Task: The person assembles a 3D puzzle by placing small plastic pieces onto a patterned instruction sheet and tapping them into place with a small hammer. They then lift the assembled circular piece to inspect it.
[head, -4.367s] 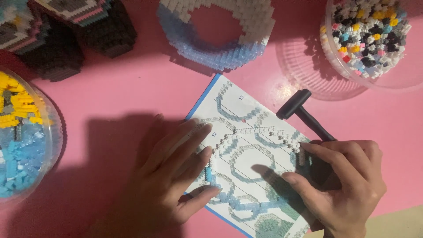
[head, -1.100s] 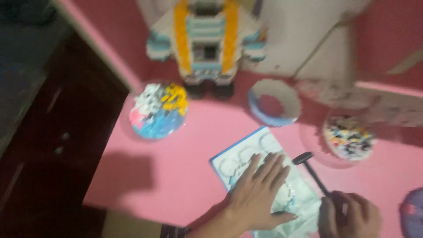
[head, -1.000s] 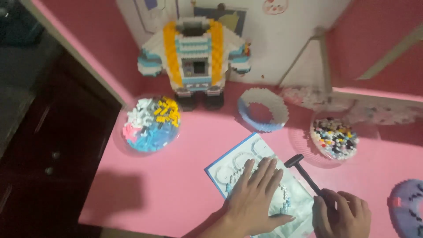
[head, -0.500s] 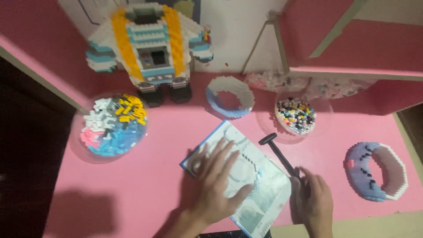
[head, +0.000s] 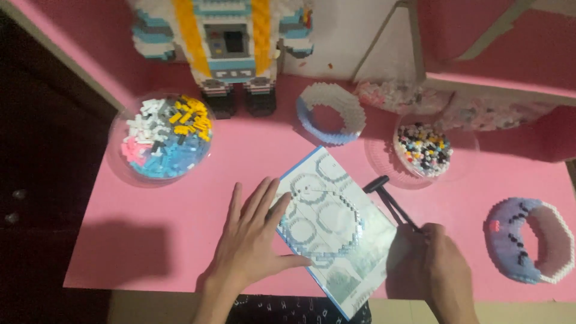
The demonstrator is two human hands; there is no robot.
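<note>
Left hand (head: pixel 255 243): fingers (head: pixel 264 195) spread open and laid flat, palm down, tips on the left edge of the booklet (head: pixel 336 231). The thumb crosses the booklet's lower left part.

Right hand (head: pixel 444 270): fingers closed around the lower end of the hammer (head: pixel 390 201), a small black tool. Its handle runs up and left from the fist; its head lies just past the booklet's upper right edge.

The booklet lies tilted on the pink bench (head: pixel 240 150), near the middle of the front edge. Its lower corner overhangs that edge. The open page shows ring-shaped diagrams in blue and white.

Surrounding items:
- Left edge: a clear round dish (head: pixel 161 138) of loose bricks in white, yellow, pink and blue.
- Back edge: a large brick figure (head: pixel 225 42) in white, yellow and blue, standing on dark feet.
- Behind the booklet: a blue and white brick ring (head: pixel 331 113).
- Toward the right: a clear bowl (head: pixel 423 150) of mixed small bricks, just beyond the hammer head.
- Right edge: a purple and white ring (head: pixel 528 240), well apart from the right hand.
</note>
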